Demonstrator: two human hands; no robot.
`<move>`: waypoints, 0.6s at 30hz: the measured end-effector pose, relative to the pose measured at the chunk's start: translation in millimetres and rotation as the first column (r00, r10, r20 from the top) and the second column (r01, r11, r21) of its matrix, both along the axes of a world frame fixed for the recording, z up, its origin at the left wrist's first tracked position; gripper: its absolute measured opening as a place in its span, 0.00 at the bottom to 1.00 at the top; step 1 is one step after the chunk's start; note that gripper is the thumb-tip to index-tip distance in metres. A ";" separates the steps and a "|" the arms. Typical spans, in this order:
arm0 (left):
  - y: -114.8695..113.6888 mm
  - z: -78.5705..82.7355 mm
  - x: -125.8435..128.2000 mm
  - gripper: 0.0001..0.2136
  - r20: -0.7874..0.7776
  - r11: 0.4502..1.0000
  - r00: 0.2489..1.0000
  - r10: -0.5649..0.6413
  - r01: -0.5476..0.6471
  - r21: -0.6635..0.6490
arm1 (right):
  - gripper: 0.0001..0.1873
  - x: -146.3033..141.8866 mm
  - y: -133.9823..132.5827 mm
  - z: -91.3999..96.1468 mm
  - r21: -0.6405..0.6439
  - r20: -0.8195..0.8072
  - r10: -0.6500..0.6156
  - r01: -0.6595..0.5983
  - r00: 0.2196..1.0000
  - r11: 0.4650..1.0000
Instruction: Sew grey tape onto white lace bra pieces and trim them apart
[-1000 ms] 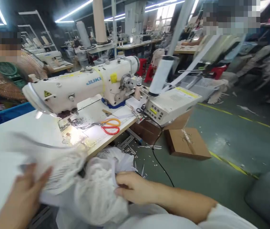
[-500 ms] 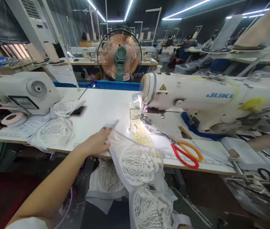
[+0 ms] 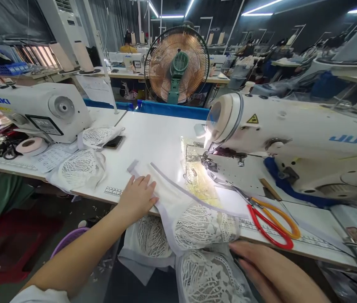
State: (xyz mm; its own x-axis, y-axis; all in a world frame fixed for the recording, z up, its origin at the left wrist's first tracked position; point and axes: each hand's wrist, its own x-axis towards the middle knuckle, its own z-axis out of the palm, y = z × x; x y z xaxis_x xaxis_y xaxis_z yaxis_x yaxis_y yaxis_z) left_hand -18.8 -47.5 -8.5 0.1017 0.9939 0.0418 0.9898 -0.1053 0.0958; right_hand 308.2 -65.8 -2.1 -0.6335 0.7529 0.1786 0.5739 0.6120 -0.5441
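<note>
My left hand (image 3: 137, 196) lies flat, fingers stretched, on a white lace garment piece (image 3: 194, 221) that drapes over the front edge of the white sewing table (image 3: 153, 139). My right hand (image 3: 266, 269) comes in from the lower right with fingers extended, resting on the lace that hangs below the edge. A white JUKI sewing machine (image 3: 294, 139) stands just right of the fabric, its lit needle area (image 3: 208, 162) a short way beyond my left fingers. Red-and-orange scissors (image 3: 269, 219) lie beside the lace.
More lace pieces (image 3: 79, 168) and a tape roll (image 3: 31, 146) sit at the left by a second JUKI machine (image 3: 39, 107). A standing fan (image 3: 177, 65) is behind the table. A purple tub (image 3: 69, 240) is on the floor below. A person in yellow (image 3: 127, 44) sits far back.
The view swung left from the machine's right side to its needle end. My left hand laid the lace on the table edge and flattened on it; my right hand came back into view.
</note>
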 end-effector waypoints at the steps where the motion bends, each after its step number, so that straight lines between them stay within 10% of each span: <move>1: -1.2 2.0 0.4 0.19 -0.007 1.000 1.000 0.001 -0.001 0.001 | 0.17 -19.2 8.1 4.3 0.109 0.020 0.093 -0.094 0.995 0.990; 3: -3.6 7.3 -0.4 0.18 -0.022 1.000 1.000 0.004 -0.004 0.018 | 0.19 -58.6 25.5 3.4 0.263 0.090 0.235 -0.251 0.968 0.931; 8: -1.2 22.1 -7.1 0.13 -0.079 0.998 0.995 0.063 -0.061 0.026 | 0.28 -106.6 51.9 -27.5 0.289 0.326 0.111 -0.211 0.939 0.934; 15: 29.1 1.3 -1.6 0.24 -0.041 0.998 0.997 -0.061 0.060 -0.020 | 0.27 -91.8 45.2 -23.1 0.273 0.300 0.102 -0.188 0.948 0.943; 18: 34.3 -10.0 -7.5 0.26 -0.130 0.993 0.986 -0.103 0.094 -0.070 | 0.19 -44.3 47.2 -18.6 0.326 0.150 -0.086 0.033 0.985 0.945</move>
